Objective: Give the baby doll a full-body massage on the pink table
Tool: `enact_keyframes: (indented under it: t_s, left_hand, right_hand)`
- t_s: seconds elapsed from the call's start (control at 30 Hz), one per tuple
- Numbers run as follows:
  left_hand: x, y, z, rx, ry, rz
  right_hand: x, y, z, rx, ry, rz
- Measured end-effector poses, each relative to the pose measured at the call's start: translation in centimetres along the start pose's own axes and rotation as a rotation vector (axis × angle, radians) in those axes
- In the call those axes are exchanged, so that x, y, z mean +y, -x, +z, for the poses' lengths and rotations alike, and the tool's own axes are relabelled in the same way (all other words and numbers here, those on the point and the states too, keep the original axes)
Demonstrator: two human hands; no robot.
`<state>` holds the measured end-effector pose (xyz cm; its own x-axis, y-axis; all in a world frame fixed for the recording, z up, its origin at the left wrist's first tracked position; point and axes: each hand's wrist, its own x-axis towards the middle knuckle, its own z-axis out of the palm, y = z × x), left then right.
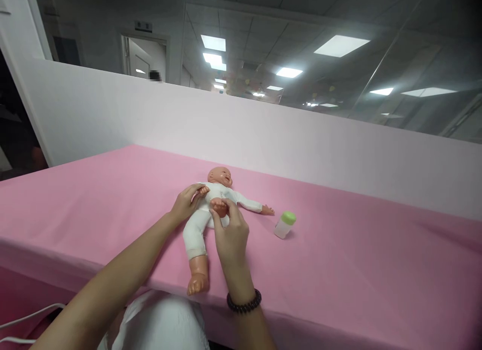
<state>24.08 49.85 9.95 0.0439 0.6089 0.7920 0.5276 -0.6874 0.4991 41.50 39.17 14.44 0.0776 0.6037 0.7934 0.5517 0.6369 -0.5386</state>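
A baby doll (196,230) with a white cloth body lies on its back on the pink-covered table (339,269), head toward the wall. My left hand (186,202) is closed on the doll's hand at the left side of its chest. With thumb and fingers, my right hand (231,232) grips the doll's raised foot (219,207) over its belly. The doll's other leg points toward the table's near edge, and its other arm stretches out to the right. A small bottle (284,225) with a green cap stands beside that arm's hand.
Behind the table runs a low white wall (263,134) with glass above it, showing ceiling lights. A doorway (145,59) is at the back left. White cables (32,317) hang at the lower left, below the table edge.
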Motion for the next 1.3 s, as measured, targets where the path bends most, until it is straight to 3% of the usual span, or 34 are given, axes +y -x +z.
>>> enact_keyframes:
  t_s: [0.1,0.2,0.33,0.43,0.5,0.63,0.77,0.9,1.0,1.13,1.2,1.3]
  left_hand:
    - [-0.4,-0.2,0.2,0.102,0.021,-0.097]
    - [-1.7,-0.6,-0.1,0.330,0.093,-0.267]
    - [-5.0,-1.0,-1.2,0.637,0.163,-0.710]
    - [-7.4,-0.9,-2.1,0.670,0.247,-1.019]
    - [-8.2,-0.9,-2.5,0.658,0.276,-1.081]
    - [-7.2,-1.0,-2.3,0.653,0.264,-0.988]
    - [-3.8,-1.0,-1.2,0.596,0.187,-0.578]
    - [-0.9,-0.2,0.3,0.304,0.119,-0.193]
    - [0.0,0.3,0.7,0.088,0.042,0.009]
    - [-0.2,0.4,0.3,0.011,-0.018,0.094]
    - [-0.5,0.3,0.1,0.011,-0.025,0.078]
    - [-1.0,0.0,0.0,0.091,-0.002,-0.030]
  right_hand:
    - [-0.7,1.1,-2.6,0.159,0.047,-0.094]
    - [-1.5,3.4,-6.1,0.210,0.104,-0.103]
    - [-0.3,8.7,-8.7,0.176,0.177,0.002]
    - [1.9,12.6,-8.6,0.170,0.155,0.123]
    - [3.0,14.1,-8.2,0.180,0.151,0.185]
    - [2.9,12.9,-8.2,0.228,0.158,0.142]
    - [1.1,8.4,-8.0,0.246,0.130,0.028]
    - [0.8,4.3,-5.1,0.157,0.023,0.016]
    - [1.8,2.9,-1.8,0.060,-0.027,0.026]
    - [2.3,2.5,0.4,-0.055,-0.033,0.013]
    - [1.6,2.7,-0.2,-0.023,-0.023,0.008]
    - [-0.1,3.3,-2.8,0.105,0.034,-0.029]
